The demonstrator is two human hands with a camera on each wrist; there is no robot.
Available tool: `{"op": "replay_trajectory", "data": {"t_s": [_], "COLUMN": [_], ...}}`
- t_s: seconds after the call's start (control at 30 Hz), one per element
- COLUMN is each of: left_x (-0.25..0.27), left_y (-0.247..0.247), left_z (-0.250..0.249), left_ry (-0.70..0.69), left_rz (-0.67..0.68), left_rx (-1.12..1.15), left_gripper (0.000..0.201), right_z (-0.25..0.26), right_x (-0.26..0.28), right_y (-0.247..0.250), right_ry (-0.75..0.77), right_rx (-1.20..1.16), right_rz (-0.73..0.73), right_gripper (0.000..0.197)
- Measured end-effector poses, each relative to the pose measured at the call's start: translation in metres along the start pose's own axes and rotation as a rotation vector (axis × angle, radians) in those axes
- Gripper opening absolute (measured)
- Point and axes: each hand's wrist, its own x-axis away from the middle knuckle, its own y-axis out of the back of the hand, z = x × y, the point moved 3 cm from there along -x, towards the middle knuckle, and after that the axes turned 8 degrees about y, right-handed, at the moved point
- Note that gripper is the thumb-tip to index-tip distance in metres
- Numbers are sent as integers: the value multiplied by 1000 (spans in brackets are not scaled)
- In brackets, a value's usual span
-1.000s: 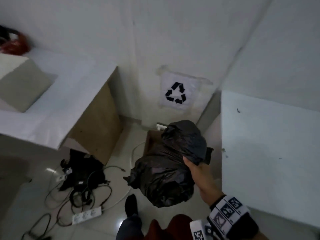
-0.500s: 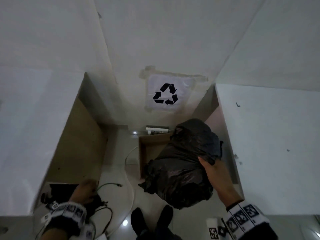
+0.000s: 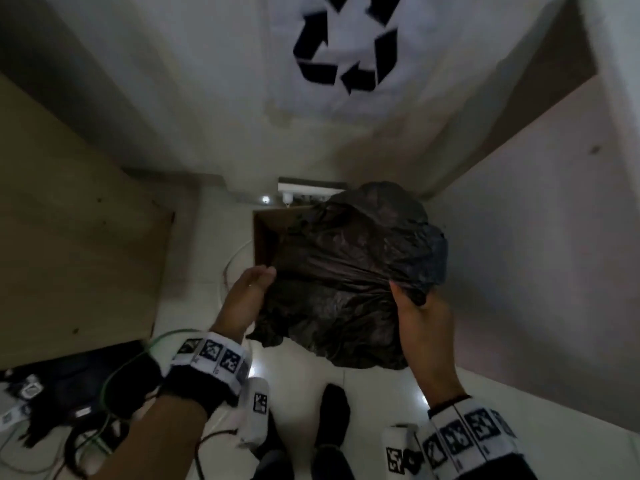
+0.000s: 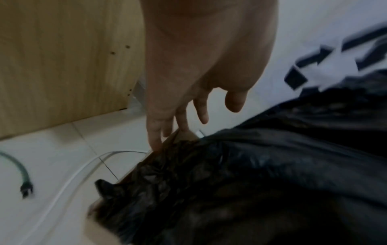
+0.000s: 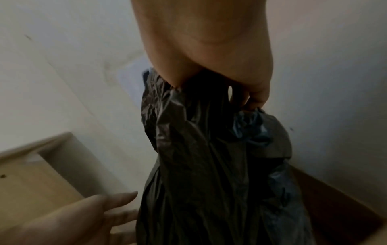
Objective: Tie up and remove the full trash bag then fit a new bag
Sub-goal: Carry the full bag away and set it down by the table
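Between both hands: full black trash bag, bulging, hanging partly over brown cardboard box. Right hand fingers curled round gathered bag neck, bag hanging below fist. Left hand fingers straight, relaxed, holding nothing, fingertips at box rim just beside bag. Beyond hands: recycling sign on wall. Left of left hand: white cable on tiled floor.

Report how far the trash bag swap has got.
Done: the black trash bag looks gathered at its top, though no knot shows. In hand: the right hand grips that gathered top, holding the bag over the brown bin; the left hand reaches in, open. Left: carrying it away and fitting a new bag; none visible.
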Motion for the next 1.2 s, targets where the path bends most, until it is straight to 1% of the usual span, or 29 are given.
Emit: {"op": "replay_trajectory", "data": {"t_s": [0.07, 0.13, 0.17, 0.23, 0.27, 0.3, 0.33, 0.37, 0.4, 0.43, 0.47, 0.5, 0.53, 0.57, 0.6, 0.63, 0.7, 0.77, 0.83, 0.9, 0.93, 0.97, 1.0, 1.03, 1.07, 1.1, 1.13, 1.17, 1.2], "left_x": [-29, -54, -65, -80, -83, -88, -91, -94, -98, -102, -103, -106, -106, -108, -110, -110, -113, -115, -115, -113, -113, -112, -110, -109, -109, -110, -111, -110, -109], "left_y": [-8, -9, -10, -13, -15, -15, -14, -14, -16, -18, -22, -24, -29, -32, -35, -36, -41, -43, -47, -46, -44, -41, -38, -33, -28, -21, -16, -11, -10], "left_z": [25, 59, 72, 91, 96, 100, 102, 104, 106, 109, 109, 114, 116, 119, 121, 121, 122, 121, 121, 121, 123, 124, 124, 124, 126, 130, 135, 139, 142], "left_ry": [-60, -35, -22, -11, -4, -10, -13, -23, -43, -66, -81, -83, -72, -45, -24, -24, -24, 17, 41, 25, 0, -32, -63, -73, -26, 80, 207, 332, 431], "left_rz": [-66, -64, -59, -33, -44, -77, -129, -169, -192, -184, -157, -138, -130, -137, -152, -177, -204, -198, -196, -204, -211, -215, -229, -254, -287, -317, -318, -274, -194], "left_rx": [-135, -225, -265, -346, -389, -409, -384, -319, -266, -226, -228, -246, -291, -343, -397, -438, -519, -582, -610, -615, -595, -555, -500, -444, -406, -376, -338, -297, -237], "left_gripper": [48, 64, 76, 91, 93, 90, 84, 80, 82, 90, 100, 107, 113, 118, 122, 126, 132, 136, 136, 135, 132, 127, 120, 113, 108, 106, 107, 106, 99], "right_z": [-34, -66, -76, -96, -107, -116, -125, -132, -136, -138, -137, -137, -141, -150, -162, -176, -204, -226, -235, -230, -223, -215, -207, -200, -195, -194, -195, -199, -203], "right_x": [-29, -58, -72, -98, -107, -114, -118, -120, -121, -120, -118, -116, -114, -114, -115, -117, -121, -123, -129, -138, -143, -148, -152, -154, -153, -152, -151, -151, -150], "right_y": [-24, -43, -51, -68, -77, -85, -91, -95, -97, -99, -103, -111, -120, -131, -140, -148, -161, -171, -170, -159, -150, -140, -128, -114, -100, -87, -76, -68, -64], "right_ry": [-67, -113, -117, -166, -201, -230, -225, -182, -106, -1, 110, 213, 292, 328, 317, 266, 81, -60, -119, -146, -144, -110, -28, 80, 178, 249, 268, 252, 226], "right_rx": [-4, 118, 172, 261, 330, 408, 486, 553, 598, 632, 659, 710, 787, 871, 933, 960, 915, 874, 892, 819, 727, 632, 573, 559, 569, 584, 592, 598, 618], "right_rz": [-10, -25, -9, 94, 182, 261, 305, 293, 222, 125, 72, 96, 185, 302, 410, 505, 642, 750, 842, 885, 865, 809, 704, 551, 389, 264, 192, 160, 162], "right_gripper": [38, 58, 62, 62, 64, 66, 66, 66, 66, 70, 76, 84, 90, 94, 97, 100, 102, 102, 104, 104, 100, 92, 82, 71, 63, 59, 57, 59, 63]}}
